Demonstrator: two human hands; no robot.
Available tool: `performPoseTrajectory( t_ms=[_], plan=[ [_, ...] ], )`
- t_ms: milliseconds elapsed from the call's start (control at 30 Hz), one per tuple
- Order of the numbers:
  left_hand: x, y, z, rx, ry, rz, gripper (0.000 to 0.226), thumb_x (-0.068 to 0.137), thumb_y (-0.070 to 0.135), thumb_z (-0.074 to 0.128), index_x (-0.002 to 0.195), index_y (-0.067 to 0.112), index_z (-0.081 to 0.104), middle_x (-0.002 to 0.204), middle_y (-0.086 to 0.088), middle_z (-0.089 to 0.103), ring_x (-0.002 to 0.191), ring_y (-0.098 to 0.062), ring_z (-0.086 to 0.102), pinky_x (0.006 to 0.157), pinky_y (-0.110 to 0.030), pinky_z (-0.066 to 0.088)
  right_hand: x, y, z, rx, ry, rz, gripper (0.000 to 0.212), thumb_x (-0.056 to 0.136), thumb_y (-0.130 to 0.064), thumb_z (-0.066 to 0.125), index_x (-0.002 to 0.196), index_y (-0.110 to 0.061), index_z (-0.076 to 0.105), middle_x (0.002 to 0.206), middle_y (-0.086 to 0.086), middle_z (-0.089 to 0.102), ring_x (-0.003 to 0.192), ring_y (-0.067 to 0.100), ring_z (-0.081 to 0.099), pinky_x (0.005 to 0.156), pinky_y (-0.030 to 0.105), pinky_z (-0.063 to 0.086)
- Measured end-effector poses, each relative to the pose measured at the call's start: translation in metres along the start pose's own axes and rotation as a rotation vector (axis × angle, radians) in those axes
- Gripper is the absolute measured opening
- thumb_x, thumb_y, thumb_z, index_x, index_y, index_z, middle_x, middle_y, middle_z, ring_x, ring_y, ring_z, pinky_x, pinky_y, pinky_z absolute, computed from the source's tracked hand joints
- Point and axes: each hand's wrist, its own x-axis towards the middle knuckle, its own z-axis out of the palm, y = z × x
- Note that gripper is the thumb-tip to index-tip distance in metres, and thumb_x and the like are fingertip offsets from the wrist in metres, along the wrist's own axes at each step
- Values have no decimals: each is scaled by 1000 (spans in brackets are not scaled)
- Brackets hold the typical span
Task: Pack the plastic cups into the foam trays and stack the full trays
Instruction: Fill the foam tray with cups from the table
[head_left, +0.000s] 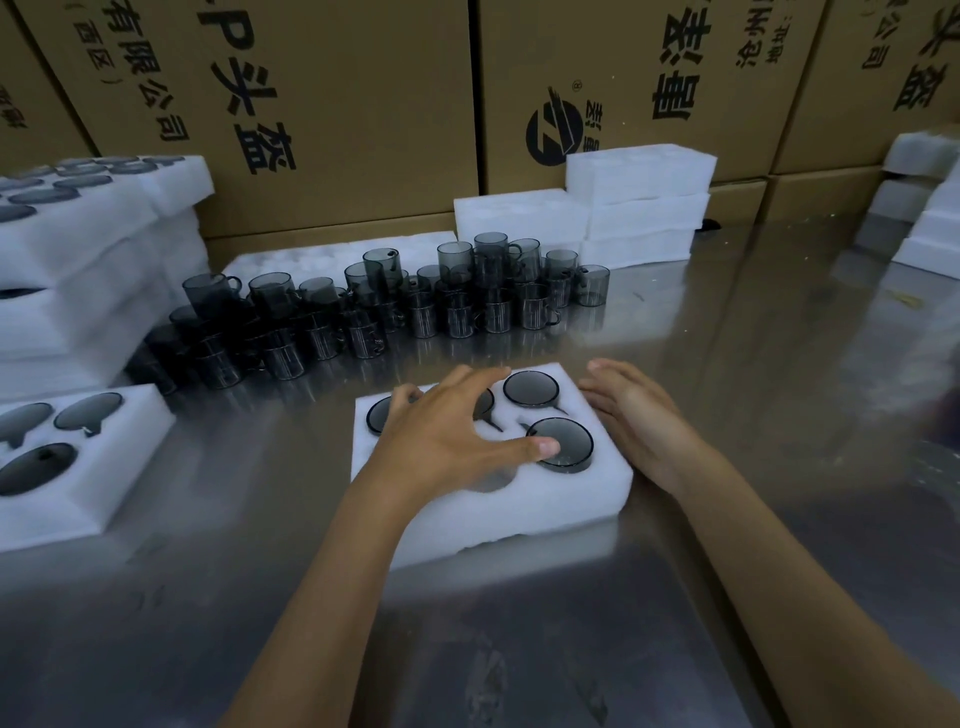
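A white foam tray (545, 512) lies on the steel table in front of me with smoky grey plastic cups sunk in its pockets. One cup (531, 388) sits at the far right, another cup (569, 441) at the near right stands slightly proud. My left hand (447, 436) lies spread over the tray, its thumb pressing on the near right cup and its fingers covering the left pockets. My right hand (631, 421) rests flat against the tray's right side, fingers straight. A crowd of loose stacked cups (395, 306) stands behind the tray.
A filled foam tray (119, 462) lies at the near left, with a stack of filled trays (78, 270) behind it. Empty foam trays (639, 202) are piled at the back, more foam trays (930, 208) at the far right. Cardboard boxes (332, 104) wall the table's back.
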Motion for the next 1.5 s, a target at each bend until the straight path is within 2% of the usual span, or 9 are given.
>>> performPoseTrajectory(
  t_ms=[100, 200, 400, 567, 700, 867, 1067, 1333, 1500],
  plan=[
    [10, -1, -1, -3, 40, -1, 83, 57, 94, 51, 129, 53, 51, 112, 26, 51, 103, -7, 39, 90, -28, 21, 25, 1, 4, -145, 98, -63, 27, 99, -12, 59, 126, -13, 55, 124, 21, 60, 111, 32, 65, 94, 37, 56],
    [17, -6, 2, -112, 118, -38, 59, 69, 76, 66, 119, 47, 63, 105, 22, 57, 109, -13, 46, 86, -26, 25, 50, -1, 10, -345, 150, -128, 34, 99, -6, 52, 132, -16, 50, 115, 14, 60, 93, 29, 66, 83, 32, 57],
    [16, -13, 13, -119, 209, -2, 36, 80, 61, 70, 112, 46, 66, 103, 25, 55, 93, 23, 31, 86, -26, 24, 98, -2, 16, -578, 403, -224, 17, 95, -19, 59, 111, -14, 63, 81, 9, 72, 43, 17, 61, 43, 32, 52],
    [17, -14, 15, -82, 206, -1, 32, 83, 60, 66, 110, 44, 66, 104, 24, 52, 88, 9, 32, 85, -27, 25, 129, -5, 20, -780, 387, -271, 27, 91, -35, 68, 111, -17, 70, 103, 16, 74, 87, 33, 69, 83, 38, 57],
    [18, -14, 16, -75, 210, 6, 31, 83, 61, 66, 109, 44, 66, 104, 22, 51, 87, 11, 31, 85, -25, 25, 143, -4, 22, -866, 384, -320, 27, 90, -40, 69, 110, -22, 74, 109, 10, 74, 100, 28, 66, 86, 28, 48],
    [19, -15, 16, -61, 199, -6, 33, 83, 63, 64, 111, 46, 64, 105, 24, 49, 88, -4, 30, 82, -24, 25, 147, -7, 22, -843, 397, -292, 20, 91, -33, 66, 105, -20, 73, 95, 7, 72, 84, 24, 63, 78, 25, 46],
    [18, -17, 16, -82, 195, 25, 34, 85, 62, 63, 113, 44, 64, 106, 24, 48, 85, 25, 20, 84, -25, 24, 135, -4, 16, -739, 440, -322, 5, 90, -15, 59, 92, -12, 61, 80, 5, 63, 86, 27, 62, 70, 24, 37],
    [12, -13, 12, -2, 186, 50, 27, 93, 54, 56, 115, 41, 65, 114, 22, 53, 76, 3, 55, 87, -18, 14, 79, 7, 7, -580, 631, -457, 15, 96, -4, 48, 105, -4, 60, 97, 20, 70, 93, 37, 62, 66, 27, 29],
    [9, -11, 11, -19, 183, 41, 23, 95, 48, 56, 114, 40, 66, 114, 23, 56, 70, 5, 55, 92, -21, 17, 35, 12, 0, -283, 659, -486, 17, 101, -8, 43, 95, -18, 54, 83, 13, 67, 71, 29, 64, 76, 42, 51]
  ],
)
